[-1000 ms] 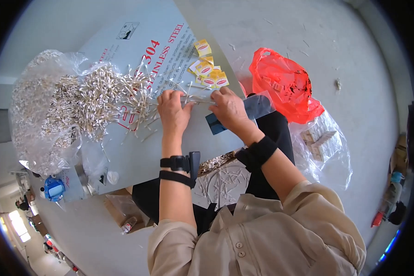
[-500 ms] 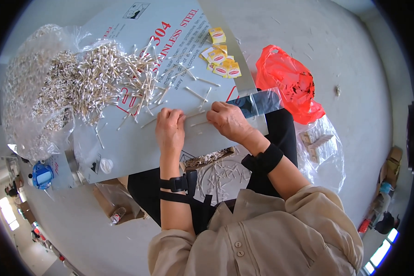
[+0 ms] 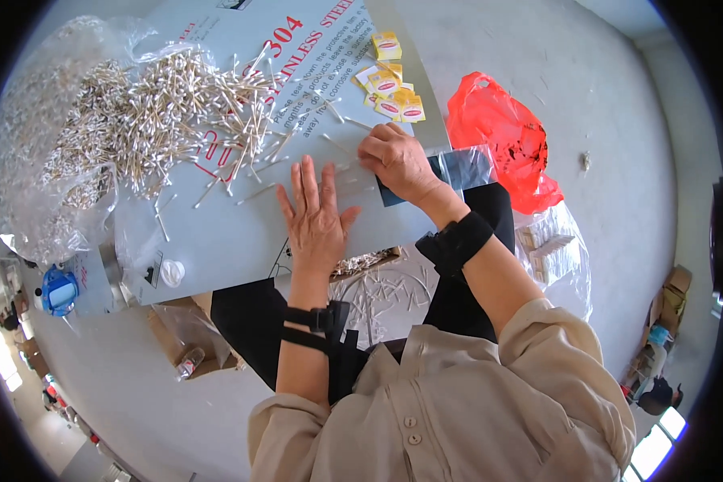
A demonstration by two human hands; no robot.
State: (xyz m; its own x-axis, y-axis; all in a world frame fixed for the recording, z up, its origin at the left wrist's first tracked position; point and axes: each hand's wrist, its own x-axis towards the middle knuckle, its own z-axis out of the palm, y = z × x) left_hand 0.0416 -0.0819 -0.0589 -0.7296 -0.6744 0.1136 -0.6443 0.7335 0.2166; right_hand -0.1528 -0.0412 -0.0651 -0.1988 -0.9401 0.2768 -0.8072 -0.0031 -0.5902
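While the left hand [image 3: 317, 217] lies flat and fully open on the pale blue film of the desk [image 3: 217, 241], fingers spread and holding nothing, it seems to press the sheet steady — a brace rather than a grasp. The right hand [image 3: 398, 161] sits just to its right and a little farther off, knuckles up and fingers curled down onto the surface; whether they pinch a cotton swab beneath them I cannot tell. A few loose cotton swabs [image 3: 257, 193] lie scattered close to both hands, and the main heap of cotton swabs [image 3: 169, 104] spreads at the far left, spilling out of a clear plastic bag [image 3: 32, 161], so single sticks are within easy reach. Small yellow packets [image 3: 390, 92] rest just beyond the right hand. A dark clear-fronted pouch [image 3: 458, 169] lies at the desk's right edge, partly under the right wrist. Off the desk to the right, a red plastic bag [image 3: 498, 136] sits on the floor.
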